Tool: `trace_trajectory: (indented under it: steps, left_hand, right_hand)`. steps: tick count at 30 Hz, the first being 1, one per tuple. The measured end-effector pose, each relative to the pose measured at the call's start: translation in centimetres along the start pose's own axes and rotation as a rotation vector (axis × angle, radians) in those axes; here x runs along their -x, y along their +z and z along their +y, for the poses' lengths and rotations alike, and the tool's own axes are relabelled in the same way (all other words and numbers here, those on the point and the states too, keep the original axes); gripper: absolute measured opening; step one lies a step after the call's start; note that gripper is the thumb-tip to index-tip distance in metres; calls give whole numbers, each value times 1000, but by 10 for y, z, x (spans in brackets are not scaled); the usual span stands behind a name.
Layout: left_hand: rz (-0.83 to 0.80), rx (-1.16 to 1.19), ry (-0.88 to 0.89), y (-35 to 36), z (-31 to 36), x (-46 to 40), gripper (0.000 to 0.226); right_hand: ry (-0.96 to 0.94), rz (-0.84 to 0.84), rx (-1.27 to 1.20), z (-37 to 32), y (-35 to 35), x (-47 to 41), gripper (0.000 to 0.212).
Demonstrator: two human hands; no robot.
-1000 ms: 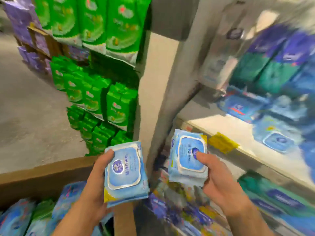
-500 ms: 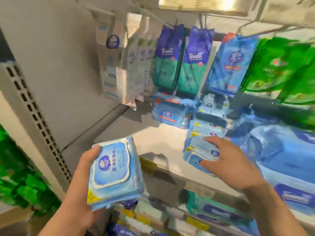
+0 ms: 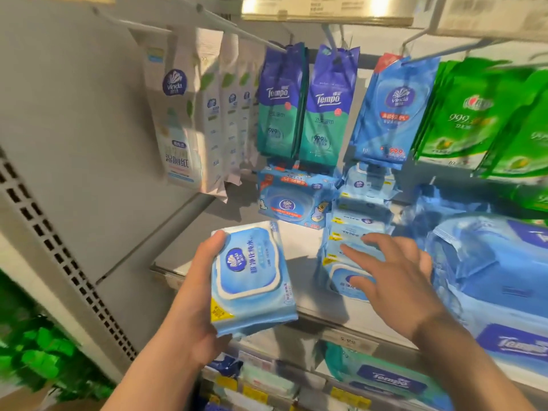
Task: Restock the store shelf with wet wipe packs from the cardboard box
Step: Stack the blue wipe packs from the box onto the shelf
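Observation:
My left hand (image 3: 195, 304) grips a light-blue wet wipe pack (image 3: 252, 280) with a white-rimmed lid, held over the front edge of the white shelf (image 3: 299, 250). A row of the same blue packs (image 3: 353, 229) stands on the shelf in the middle. My right hand (image 3: 394, 280) hovers with fingers spread at the front pack of that row (image 3: 347, 284) and holds nothing. The cardboard box is out of view.
Hanging packs fill the back: white ones (image 3: 184, 114), blue-green Tempo packs (image 3: 299, 105), a blue pack (image 3: 391, 111) and green packs (image 3: 474, 120). Large blue Tempo packs (image 3: 501, 280) sit at the right. The grey side panel (image 3: 74, 143) stands left. A lower shelf (image 3: 382, 378) holds more packs.
My view swung from the box up to the shelf. My right hand set its pack at the front of the row and let go. My left hand carried its pack up to the shelf edge.

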State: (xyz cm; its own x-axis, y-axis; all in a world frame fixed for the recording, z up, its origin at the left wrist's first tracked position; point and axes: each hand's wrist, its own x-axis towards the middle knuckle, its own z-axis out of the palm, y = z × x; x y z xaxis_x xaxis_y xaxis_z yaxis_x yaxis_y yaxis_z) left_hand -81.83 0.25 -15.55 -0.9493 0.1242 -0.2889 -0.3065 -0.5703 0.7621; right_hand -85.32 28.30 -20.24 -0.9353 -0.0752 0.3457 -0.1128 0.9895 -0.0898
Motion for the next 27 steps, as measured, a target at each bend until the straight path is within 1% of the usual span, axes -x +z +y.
trace_trajectory:
  steps: [1,2,3,4,5,6,7,8,9,10,11,12,14,16,18,19,21,24,27]
  left_hand:
    - [-46,27,-14,2,0,-7,49]
    - [-88,13,-43,10,0,-5,51]
    - [-154,-4,-53,13,-2,-9,53]
    - [-166,-21,-72,20,-3,-9,54]
    - [-178,-27,-82,24,-5,-12,55]
    - [-185,-39,-96,29,-7,-13,56]
    - [-197,-70,-109,32,-10,-16,59]
    - [-199,-121,-95,35,-13,-17,63]
    - [-208,-182,-79,39,-15,-18,69]
    - [-199,-235,-57,41,-17,-20,75]
    - [-192,-271,-31,42,-19,-23,79]
    - [-178,-289,-6,43,-20,-24,79]
    - [-162,-287,20,43,-22,-24,70]
    - [-104,-283,45,40,-24,-25,59]
    - [-45,-253,33,32,-25,-29,42]
    - [-31,-238,24,27,-25,-29,34]
    - [-24,-221,22,20,-27,-29,27]
    - [-52,-237,65,21,-33,-23,30]
    - [-93,-270,76,28,-42,-22,49]
  right_hand:
    - [-23,42,4,-1,-1,0,48]
    - [-24,114,-54,-6,-7,1,42]
    - [14,175,-221,-16,-17,4,34]
    - [89,183,-470,-32,-30,6,28]
    - [197,102,-768,-50,-44,7,30]
    - [298,-52,-1025,-66,-57,8,45]
    - [361,-222,-1129,-78,-65,6,62]
    - [355,-356,-1133,-84,-70,3,67]
    - [329,-419,-1158,-88,-74,0,58]
    - [334,-429,-1202,-91,-75,-3,44]
    - [379,-435,-1299,-90,-76,-6,34]
    - [440,-434,-1414,-87,-77,-8,32]
    - [521,-437,-1655,-79,-78,-6,36]
    - [568,-376,-1836,-71,-77,-4,35]
    - [617,-201,-1982,-59,-76,-1,32]
    - [629,-109,-2024,-52,-74,1,32]
    - [628,3,-2031,-43,-74,7,44]
    - [651,67,-2008,-44,-67,13,63]
    - [666,86,-2051,-51,-58,20,67]
